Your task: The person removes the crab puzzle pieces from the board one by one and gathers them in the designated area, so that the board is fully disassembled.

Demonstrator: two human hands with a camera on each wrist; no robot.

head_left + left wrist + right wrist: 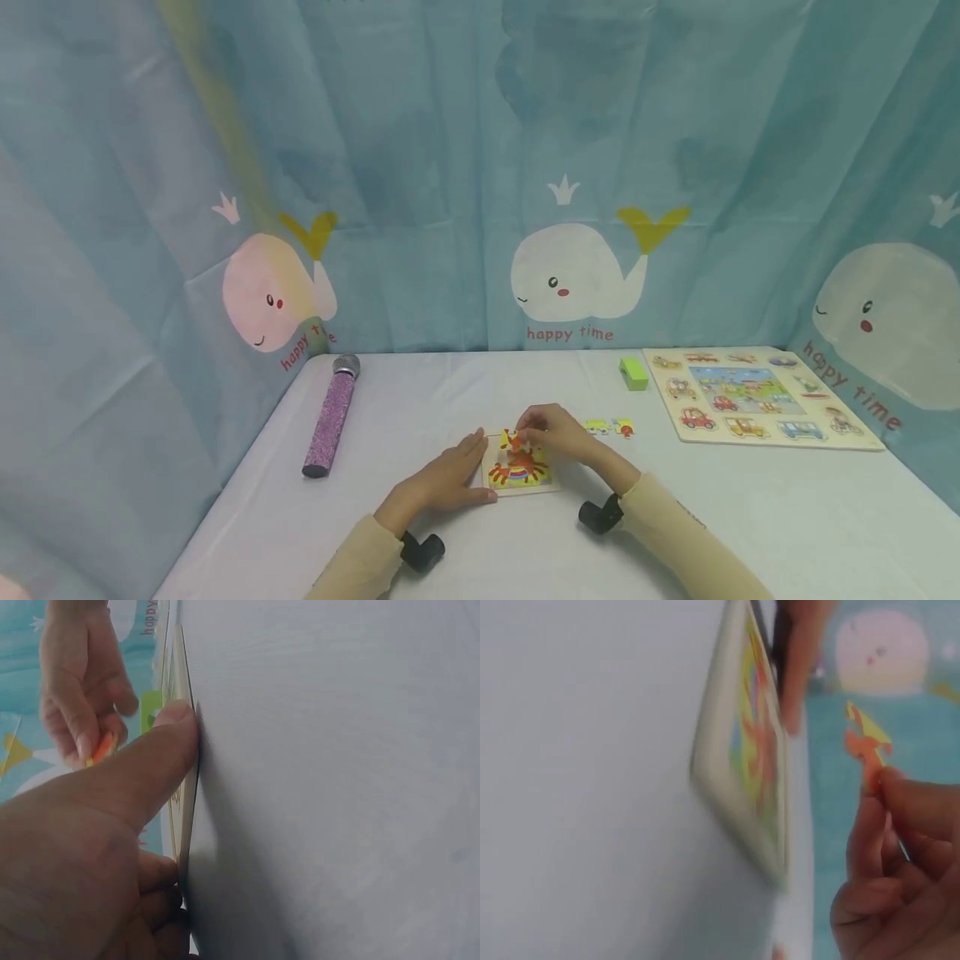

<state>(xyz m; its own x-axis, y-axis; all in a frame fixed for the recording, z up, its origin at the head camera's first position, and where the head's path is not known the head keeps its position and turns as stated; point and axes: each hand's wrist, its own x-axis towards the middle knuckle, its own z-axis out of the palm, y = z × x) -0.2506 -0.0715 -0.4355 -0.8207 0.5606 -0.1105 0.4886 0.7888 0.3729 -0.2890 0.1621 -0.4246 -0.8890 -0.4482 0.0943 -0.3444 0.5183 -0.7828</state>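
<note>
A small square wooden puzzle board (pixel 534 492) with a red crab picture lies on the white table. My left hand (pixel 448 477) rests against its left side, fingers stretched along that edge and thumb at the near edge; the thumb (pixel 154 761) touches the rim in the left wrist view. My right hand (pixel 558 432) pinches an orange and yellow puzzle piece (pixel 868 754) between thumb and fingertips. The piece is held above the board's upper part, apart from it in the right wrist view. Part of the board's picture is hidden by the right hand.
Several loose puzzle pieces (pixel 622 427) lie just beyond the right forearm. Behind them stands a green block (pixel 634 376). A large wooden vehicle puzzle (pixel 678 429) is at the right, a glittery pink microphone (pixel 330 425) at the left. A whale-print curtain (pixel 450 275) hangs behind the table.
</note>
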